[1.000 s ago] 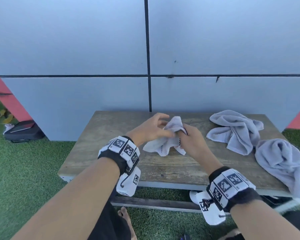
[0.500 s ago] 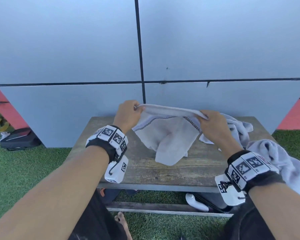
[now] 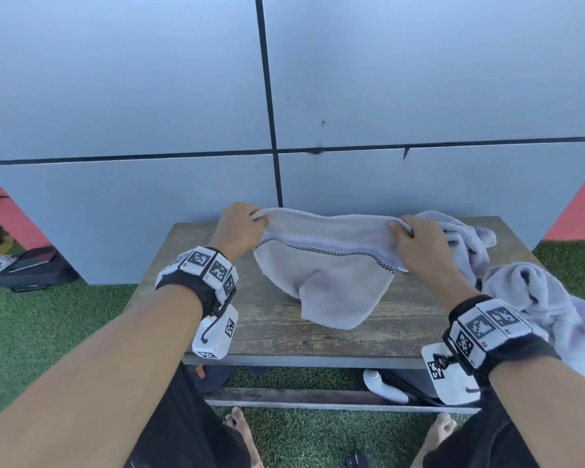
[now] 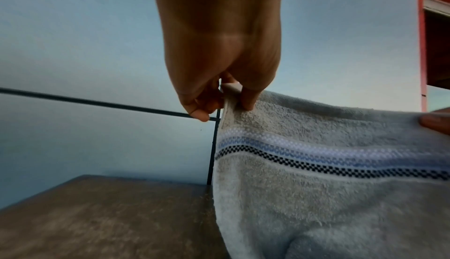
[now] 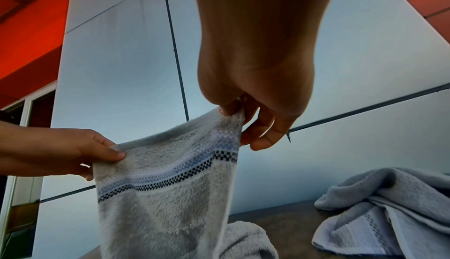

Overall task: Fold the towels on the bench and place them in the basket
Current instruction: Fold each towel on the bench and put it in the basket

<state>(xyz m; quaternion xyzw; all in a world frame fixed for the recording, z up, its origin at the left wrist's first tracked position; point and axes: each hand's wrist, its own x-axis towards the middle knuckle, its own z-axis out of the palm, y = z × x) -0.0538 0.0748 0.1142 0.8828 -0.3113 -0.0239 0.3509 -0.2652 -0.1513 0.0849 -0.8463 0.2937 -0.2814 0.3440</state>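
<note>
Towel (image 5: 168, 196) pinched between both hands

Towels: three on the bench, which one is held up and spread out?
The striped towel, pinched at its top corners by the left hand and right hand. The other two towels lie crumpled at right.

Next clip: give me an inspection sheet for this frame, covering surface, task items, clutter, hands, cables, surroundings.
Surface: wooden bench, worn top, set against a grey panelled wall.
Task items: striped towel held up by its top edge, lower end resting on the bench; two crumpled towels on the bench's right side. Basket: nothing seen.
Clutter: white object and dark items under the bench.
Hands: left hand pinches the towel's left corner; right hand pinches its right corner.
Cables: nothing seen.
Surroundings: artificial grass, black case on the ground at left, red structures at both sides.
</note>
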